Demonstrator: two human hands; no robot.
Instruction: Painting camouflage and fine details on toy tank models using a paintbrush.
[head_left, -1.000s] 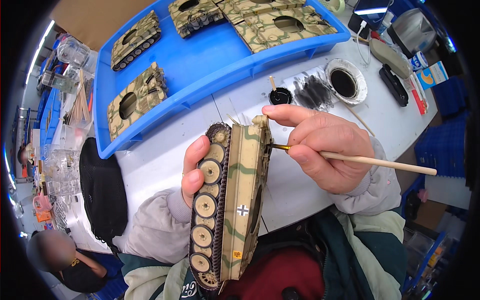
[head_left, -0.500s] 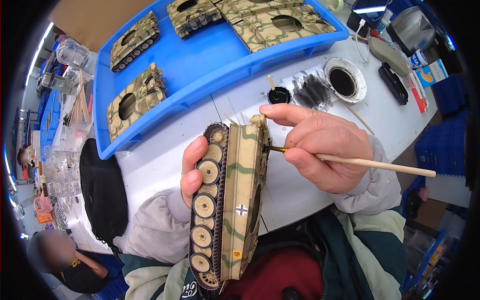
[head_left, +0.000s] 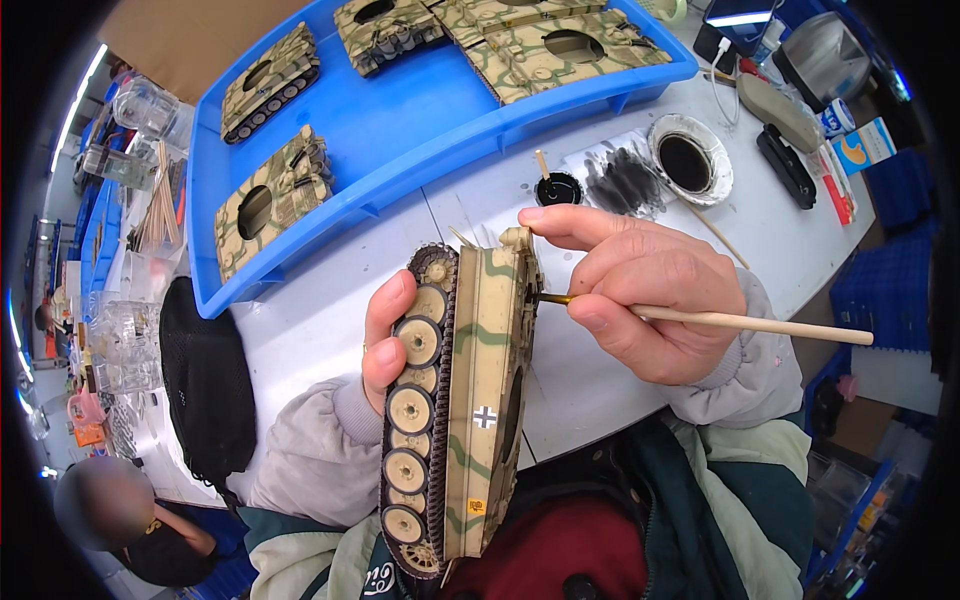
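Note:
A model tank hull [head_left: 480, 350] in sand and green camouflage, with tracks and road wheels along one side, is held up on edge in front of me. My left hand [head_left: 385, 335] grips it from the wheel side; its palm is hidden behind the hull. Between thumb and fingers, my right hand [head_left: 655, 300] holds a thin paintbrush [head_left: 750, 322] with a pale wooden handle. The brush's dark tip meets the hull's upper deck, which faces right. My right index finger rests against the hull's top end.
A blue tray [head_left: 400, 180] with several similar hulls [head_left: 270, 205] lies beyond. Behind my right hand are a small pot of black paint [head_left: 557, 190], a black-smeared sheet [head_left: 625, 180] and a white bowl of dark liquid [head_left: 690, 160]. A black pouch [head_left: 205, 390] lies left; another person [head_left: 140, 520] sits lower left.
Almost nothing differs. The hull has shifted very slightly to the right at its lower end, and the brush handle's rear end has dipped slightly.

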